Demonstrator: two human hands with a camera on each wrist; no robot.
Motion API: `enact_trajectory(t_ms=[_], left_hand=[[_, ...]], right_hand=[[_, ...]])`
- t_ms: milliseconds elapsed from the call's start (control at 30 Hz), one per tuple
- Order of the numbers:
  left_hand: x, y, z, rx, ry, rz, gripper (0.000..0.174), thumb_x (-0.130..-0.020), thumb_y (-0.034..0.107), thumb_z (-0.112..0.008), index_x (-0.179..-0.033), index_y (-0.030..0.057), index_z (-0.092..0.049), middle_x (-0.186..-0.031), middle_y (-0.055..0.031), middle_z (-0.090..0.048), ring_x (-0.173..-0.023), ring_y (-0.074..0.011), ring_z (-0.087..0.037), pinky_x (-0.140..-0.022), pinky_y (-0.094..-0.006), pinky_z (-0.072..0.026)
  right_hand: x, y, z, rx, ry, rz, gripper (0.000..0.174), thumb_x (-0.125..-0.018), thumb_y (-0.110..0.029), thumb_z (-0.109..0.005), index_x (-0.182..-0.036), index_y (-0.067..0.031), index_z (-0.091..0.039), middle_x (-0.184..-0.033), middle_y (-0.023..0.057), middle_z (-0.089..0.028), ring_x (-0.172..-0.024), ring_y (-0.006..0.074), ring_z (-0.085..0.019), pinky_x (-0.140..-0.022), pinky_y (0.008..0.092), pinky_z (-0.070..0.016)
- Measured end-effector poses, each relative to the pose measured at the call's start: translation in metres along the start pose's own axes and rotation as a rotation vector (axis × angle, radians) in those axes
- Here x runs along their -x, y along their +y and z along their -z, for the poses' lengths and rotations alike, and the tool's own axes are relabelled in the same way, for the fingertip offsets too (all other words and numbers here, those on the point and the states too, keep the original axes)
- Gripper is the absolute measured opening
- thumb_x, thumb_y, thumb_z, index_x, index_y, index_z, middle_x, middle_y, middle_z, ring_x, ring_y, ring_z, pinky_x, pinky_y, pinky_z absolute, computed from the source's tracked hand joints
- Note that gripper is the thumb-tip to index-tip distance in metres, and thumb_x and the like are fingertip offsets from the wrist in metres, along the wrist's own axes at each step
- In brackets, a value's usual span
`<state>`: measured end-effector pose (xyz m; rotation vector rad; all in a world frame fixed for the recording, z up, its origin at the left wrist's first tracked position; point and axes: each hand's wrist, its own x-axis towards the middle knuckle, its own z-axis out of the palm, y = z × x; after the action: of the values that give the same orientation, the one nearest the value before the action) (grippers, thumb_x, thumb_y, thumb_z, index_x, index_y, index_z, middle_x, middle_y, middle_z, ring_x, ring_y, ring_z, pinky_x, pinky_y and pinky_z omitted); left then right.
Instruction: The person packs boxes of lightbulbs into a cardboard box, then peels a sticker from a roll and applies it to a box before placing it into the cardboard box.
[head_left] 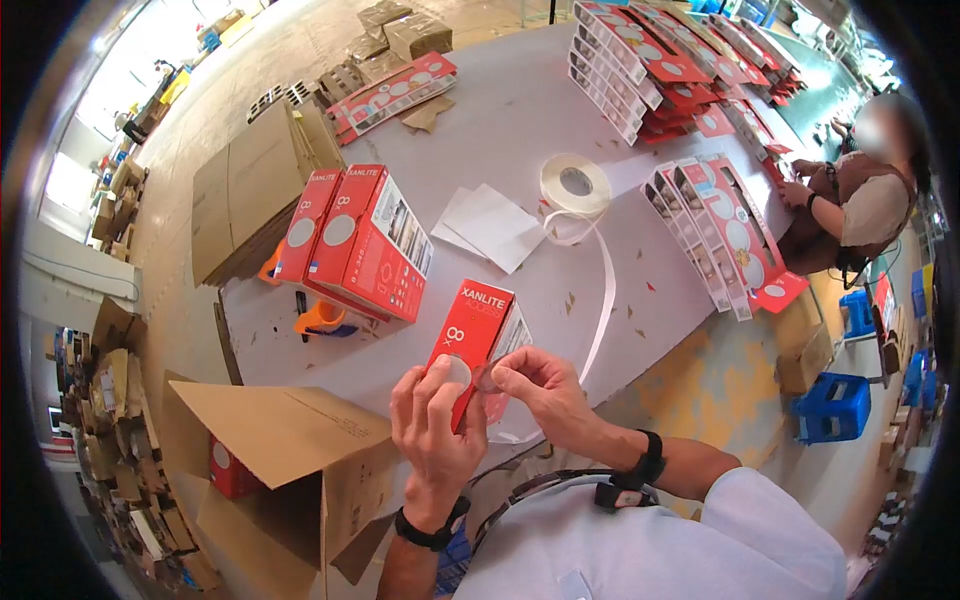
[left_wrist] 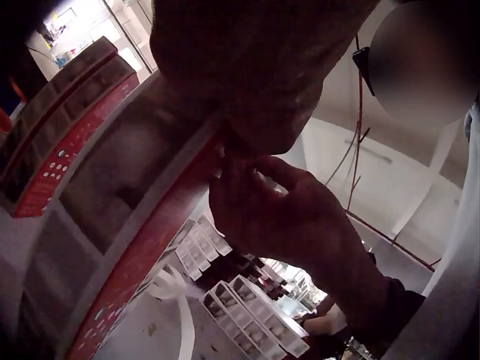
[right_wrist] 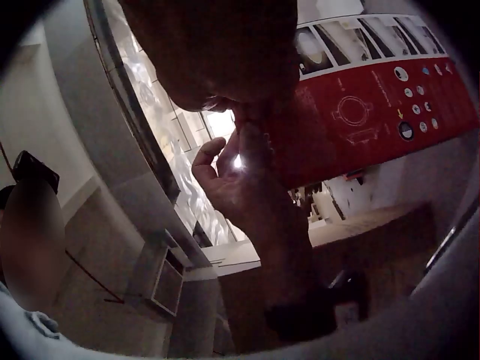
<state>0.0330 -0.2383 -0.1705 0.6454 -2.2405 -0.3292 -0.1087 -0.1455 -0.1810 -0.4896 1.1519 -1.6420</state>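
Note:
A red XANLITE light-fitting box (head_left: 468,330) stands tilted in front of the person at the table's near edge. The left hand (head_left: 437,425) grips its lower end, fingers across the red front. With thumb and index finger, the right hand (head_left: 540,390) pinches a small, clear-looking round sticker (head_left: 487,378) against the box's side edge. In the left wrist view, the right hand (left_wrist: 281,214) meets the red side of the box (left_wrist: 142,247). The right wrist view shows the box's printed red panel (right_wrist: 360,120) beside the dark fingers.
Two more red boxes (head_left: 365,240) stand at left over orange-handled tools (head_left: 320,318). White sheets (head_left: 492,225) and a roll of white tape (head_left: 575,187) lie mid-table. Box stacks (head_left: 725,230) are at right by another person (head_left: 860,200). An open carton (head_left: 290,430) stands lower left.

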Motion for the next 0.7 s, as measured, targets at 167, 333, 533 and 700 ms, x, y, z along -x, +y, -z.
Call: enact_trajectory(t_ms=[167,333,533,700], left_hand=[[0.002,0.004,-0.001,-0.042,0.005,-0.028,0.029,-0.082,0.012,-0.078,-0.104,0.0105,-0.059,-0.123,-0.0122,-0.067,-0.108,-0.0404,-0.061,-0.087,-0.0487,-0.0494],[0.005,0.009,-0.003,-0.094,0.0,-0.044,0.033,-0.082,0.011,-0.078,-0.111,0.0157,-0.062,-0.125,-0.0112,-0.066,-0.108,-0.0387,-0.062,-0.084,-0.0472,-0.05],[0.004,0.016,0.001,-0.137,-0.055,-0.058,0.03,-0.085,0.012,-0.077,-0.113,0.0112,-0.068,-0.124,-0.0133,-0.065,-0.111,-0.0386,-0.06,-0.092,-0.0487,-0.051],[0.003,0.019,0.001,-0.153,-0.068,-0.054,0.031,-0.084,0.011,-0.077,-0.115,0.0121,-0.072,-0.124,-0.0129,-0.065,-0.111,-0.0371,-0.06,-0.093,-0.048,-0.0511]], right_hand=[[0.0,0.0,0.001,-0.009,0.0,0.002,0.015,-0.101,-0.015,-0.063,-0.104,-0.0001,-0.064,-0.098,0.0058,-0.071,-0.09,0.0094,-0.065,-0.084,0.0264,-0.0537],[0.001,-0.001,0.003,-0.027,0.0,0.0,0.014,-0.101,-0.014,-0.063,-0.103,0.0002,-0.064,-0.097,0.0068,-0.072,-0.089,0.01,-0.066,-0.083,0.0267,-0.0546],[0.003,0.001,0.007,-0.03,-0.008,0.01,0.014,-0.101,-0.013,-0.064,-0.102,0.0003,-0.064,-0.098,0.0065,-0.072,-0.09,0.0094,-0.066,-0.083,0.0258,-0.0553],[0.004,0.0,0.007,0.01,-0.004,0.03,0.014,-0.101,-0.013,-0.064,-0.102,0.0005,-0.064,-0.098,0.0071,-0.072,-0.09,0.0095,-0.067,-0.083,0.0254,-0.0556]])
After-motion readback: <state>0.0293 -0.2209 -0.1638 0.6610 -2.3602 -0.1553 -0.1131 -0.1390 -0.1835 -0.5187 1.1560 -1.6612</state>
